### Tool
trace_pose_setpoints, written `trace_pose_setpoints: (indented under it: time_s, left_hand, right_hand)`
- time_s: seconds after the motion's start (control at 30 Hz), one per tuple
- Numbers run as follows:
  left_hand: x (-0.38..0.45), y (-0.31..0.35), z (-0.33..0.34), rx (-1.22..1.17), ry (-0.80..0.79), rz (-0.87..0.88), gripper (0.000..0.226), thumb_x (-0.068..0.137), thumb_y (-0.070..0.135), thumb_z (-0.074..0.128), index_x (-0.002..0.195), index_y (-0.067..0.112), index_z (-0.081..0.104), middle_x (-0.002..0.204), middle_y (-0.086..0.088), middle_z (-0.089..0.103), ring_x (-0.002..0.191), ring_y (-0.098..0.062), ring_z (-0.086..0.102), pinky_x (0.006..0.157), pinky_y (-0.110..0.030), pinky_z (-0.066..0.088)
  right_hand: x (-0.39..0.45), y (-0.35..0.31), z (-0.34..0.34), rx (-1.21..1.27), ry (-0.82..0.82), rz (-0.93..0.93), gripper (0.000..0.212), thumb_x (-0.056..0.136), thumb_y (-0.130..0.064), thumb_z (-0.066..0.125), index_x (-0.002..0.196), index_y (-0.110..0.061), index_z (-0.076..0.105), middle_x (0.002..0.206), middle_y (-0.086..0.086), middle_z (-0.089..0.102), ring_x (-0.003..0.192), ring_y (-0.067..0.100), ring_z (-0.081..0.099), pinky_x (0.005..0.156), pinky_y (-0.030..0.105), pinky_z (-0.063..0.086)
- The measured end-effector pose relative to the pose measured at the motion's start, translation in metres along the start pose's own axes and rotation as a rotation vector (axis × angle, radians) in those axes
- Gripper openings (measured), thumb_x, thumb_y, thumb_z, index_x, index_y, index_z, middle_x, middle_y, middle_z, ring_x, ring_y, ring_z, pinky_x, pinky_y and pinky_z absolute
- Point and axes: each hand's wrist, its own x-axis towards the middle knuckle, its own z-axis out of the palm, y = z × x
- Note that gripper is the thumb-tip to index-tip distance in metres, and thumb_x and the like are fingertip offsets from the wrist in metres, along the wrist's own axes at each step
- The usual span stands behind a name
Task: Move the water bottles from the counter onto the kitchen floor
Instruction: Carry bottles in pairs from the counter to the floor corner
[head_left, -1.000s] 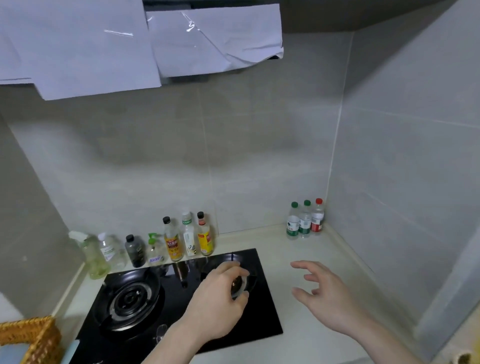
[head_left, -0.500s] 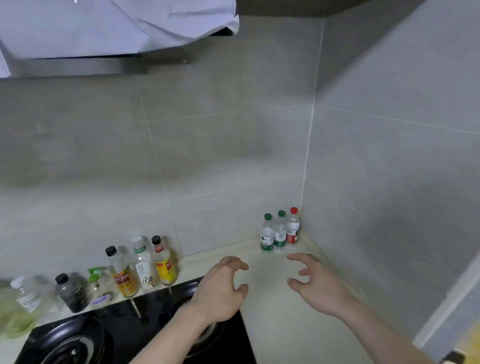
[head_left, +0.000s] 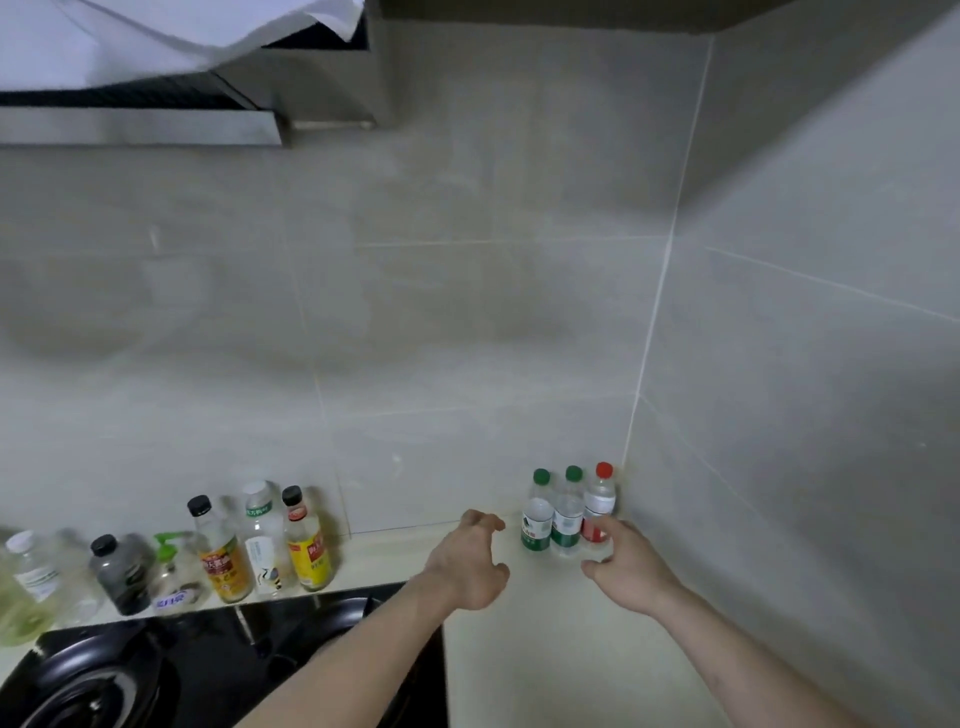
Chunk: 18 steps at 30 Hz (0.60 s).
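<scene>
Reaching right hand (head_left: 626, 574): fingers spread and curved, holding nothing, fingertips just at the base of the red-capped bottle (head_left: 600, 506); contact cannot be told.
Left hand (head_left: 467, 564): fingers spread in a loose claw, empty, near the green-capped bottles (head_left: 553, 514), apart from them.
Water bottles: three upright in a tight row, lower right of centre, in the corner where the tiled walls meet, on the pale counter (head_left: 561, 649).
Lower left: condiment bottles (head_left: 260, 551) lined along the back wall, black gas stove (head_left: 156, 670) in front.
Upper left: range hood (head_left: 156, 104) draped with white paper.
</scene>
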Motion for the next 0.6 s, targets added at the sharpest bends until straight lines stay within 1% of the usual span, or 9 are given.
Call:
trace_pose_setpoints:
  time_s: [0.1,0.17,0.2,0.23,0.3,0.37,0.43,0.5,0.6]
  left_hand:
    - [0.034,0.013,0.009,0.035,-0.028,-0.048,0.068,0.087,0.025,0.058,0.151,0.021,0.033,0.155,0.001,0.025,0.126,-0.023,0.055,0.106,-0.036,0.047]
    - [0.056,0.019,0.013,0.072,-0.03,-0.067,0.07,0.087,0.025,0.058,0.152,0.02,0.031,0.156,0.0,0.023,0.126,-0.026,0.055,0.104,-0.038,0.048]
    - [0.065,0.022,0.015,0.091,-0.025,-0.078,0.071,0.087,0.024,0.058,0.152,0.02,0.03,0.156,0.0,0.023,0.125,-0.027,0.056,0.103,-0.039,0.049]
    - [0.075,0.025,0.017,0.111,-0.017,-0.086,0.071,0.088,0.024,0.058,0.152,0.021,0.03,0.156,0.0,0.023,0.125,-0.028,0.056,0.102,-0.039,0.049]
    - [0.09,0.032,0.02,0.139,-0.011,-0.097,0.071,0.089,0.023,0.058,0.153,0.021,0.028,0.156,0.0,0.023,0.127,-0.029,0.054,0.101,-0.04,0.049]
    - [0.106,0.039,0.022,0.168,-0.011,-0.1,0.071,0.09,0.023,0.058,0.153,0.02,0.026,0.156,-0.001,0.022,0.129,-0.03,0.052,0.101,-0.041,0.048]
    - [0.119,0.046,0.025,0.198,-0.015,-0.104,0.07,0.091,0.022,0.058,0.153,0.019,0.025,0.156,-0.001,0.02,0.13,-0.03,0.051,0.1,-0.04,0.048]
    - [0.132,0.052,0.026,0.221,-0.017,-0.097,0.071,0.09,0.02,0.059,0.153,0.018,0.024,0.157,-0.002,0.018,0.129,-0.031,0.051,0.098,-0.039,0.049]
    - [0.15,0.057,0.027,0.245,-0.023,-0.098,0.075,0.088,0.015,0.06,0.153,0.021,0.022,0.159,0.0,0.013,0.13,-0.031,0.05,0.096,-0.039,0.05]
  right_hand:
    - [0.031,0.01,-0.002,-0.033,-0.021,0.007,0.05,0.084,-0.014,0.066,0.131,-0.026,0.057,0.125,-0.004,0.052,0.108,0.017,0.056,0.088,0.026,0.048]
    - [0.051,0.017,-0.005,-0.028,-0.04,0.007,0.046,0.083,-0.013,0.065,0.128,-0.024,0.059,0.117,-0.003,0.053,0.103,0.018,0.059,0.085,0.027,0.052]
    - [0.06,0.02,-0.006,-0.026,-0.047,0.001,0.045,0.082,-0.015,0.065,0.127,-0.024,0.061,0.117,-0.003,0.055,0.102,0.018,0.06,0.085,0.027,0.052]
    - [0.069,0.023,-0.008,-0.034,-0.056,0.001,0.048,0.082,-0.018,0.065,0.129,-0.024,0.06,0.121,-0.002,0.057,0.106,0.019,0.06,0.088,0.027,0.051]
    - [0.084,0.028,-0.009,-0.036,-0.074,0.01,0.054,0.081,-0.025,0.065,0.134,-0.027,0.057,0.132,-0.002,0.056,0.118,0.021,0.058,0.097,0.028,0.049]
    - [0.099,0.032,-0.01,-0.051,-0.083,-0.005,0.056,0.076,-0.034,0.061,0.131,-0.032,0.056,0.133,-0.002,0.058,0.124,0.023,0.056,0.099,0.032,0.051]
    - [0.113,0.037,-0.009,-0.08,-0.087,0.005,0.064,0.076,-0.037,0.061,0.139,-0.036,0.051,0.14,-0.002,0.053,0.13,0.023,0.054,0.099,0.031,0.05]
    - [0.128,0.044,-0.006,-0.107,-0.091,0.02,0.072,0.079,-0.032,0.064,0.148,-0.035,0.042,0.15,-0.004,0.044,0.135,0.022,0.05,0.103,0.031,0.048]
    - [0.151,0.052,-0.002,-0.159,-0.083,0.005,0.079,0.079,-0.026,0.062,0.152,-0.035,0.033,0.155,-0.005,0.034,0.14,0.021,0.044,0.11,0.036,0.045]
